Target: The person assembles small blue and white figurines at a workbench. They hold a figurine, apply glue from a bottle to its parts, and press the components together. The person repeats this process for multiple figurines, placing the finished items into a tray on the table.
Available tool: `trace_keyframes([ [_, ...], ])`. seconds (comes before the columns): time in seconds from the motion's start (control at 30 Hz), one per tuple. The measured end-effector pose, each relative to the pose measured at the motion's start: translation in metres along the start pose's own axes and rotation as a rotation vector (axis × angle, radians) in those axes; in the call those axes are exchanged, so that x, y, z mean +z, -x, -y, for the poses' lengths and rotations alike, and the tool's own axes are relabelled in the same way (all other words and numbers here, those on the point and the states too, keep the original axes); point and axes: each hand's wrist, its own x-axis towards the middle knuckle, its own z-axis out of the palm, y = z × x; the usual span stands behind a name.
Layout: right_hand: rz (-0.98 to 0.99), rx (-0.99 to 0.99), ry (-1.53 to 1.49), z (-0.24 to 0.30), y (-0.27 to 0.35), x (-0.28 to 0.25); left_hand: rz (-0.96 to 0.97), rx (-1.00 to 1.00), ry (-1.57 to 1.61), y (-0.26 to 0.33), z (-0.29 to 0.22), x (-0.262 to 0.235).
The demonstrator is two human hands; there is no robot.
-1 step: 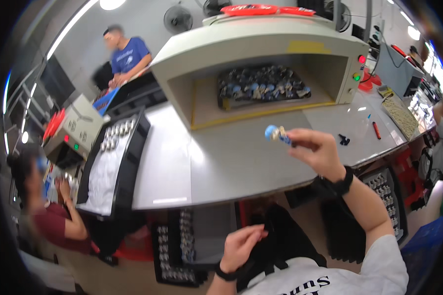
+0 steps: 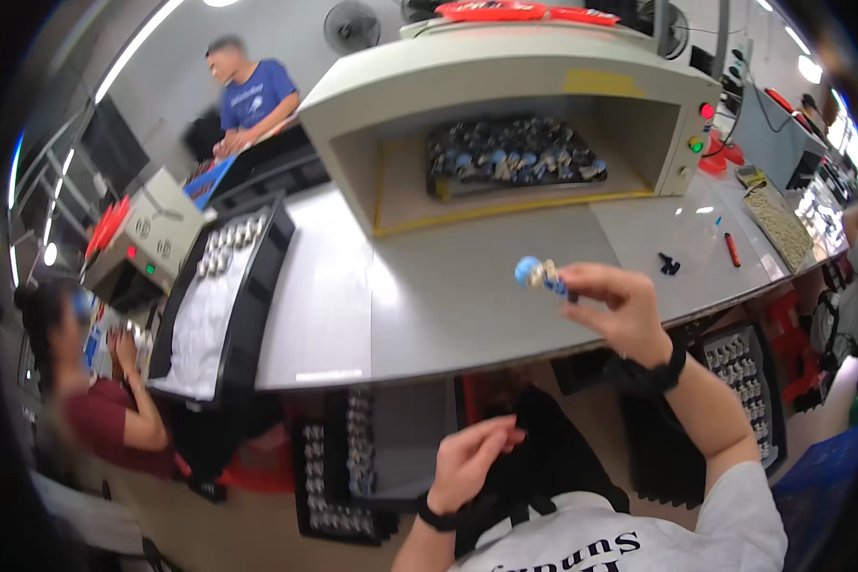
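Observation:
Over the grey worktable [image 2: 324, 296], my right hand [image 2: 624, 310] pinches a small toy figurine [image 2: 541, 275] between thumb and fingers. The figurine has a round light-blue top, a beige middle and a darker blue end at my fingertips. Its finer details are too small to make out. My left hand [image 2: 467, 462] hangs below the table's front edge, over my lap. Its fingers are curled together, with nothing visible in them. Behind the figurine, a black tray [image 2: 439, 181] heaped with similar small blue, white and dark pieces sits inside an open-fronted cream box machine [image 2: 353, 105].
At left, a black tray [image 2: 281, 257] carries white figures on a white liner. Below the table are trays of figures [image 2: 360, 448]. A red pen [image 2: 731, 250] and small black pieces [image 2: 669, 264] lie at right. Two people [image 2: 257, 100] work nearby, one wearing maroon [image 2: 119, 424].
The view has shifted slightly, so the table and machine sit a little higher. My right hand still holds the figurine, now slightly lower against the table. The left hand keeps its curled pose.

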Motion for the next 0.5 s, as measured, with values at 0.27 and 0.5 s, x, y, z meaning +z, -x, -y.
trace_keyframes([
  [0.27, 0.0, -0.067, 0.122, 0.019, 0.115, 0.032, 0.077, -0.046, 0.377, -0.009, -0.006, 0.048],
  [0.5, -0.021, -0.073, 0.106, 0.01, 0.128, 0.029, -0.056, -0.466, -0.52, 0.123, 0.168, -0.042],
])
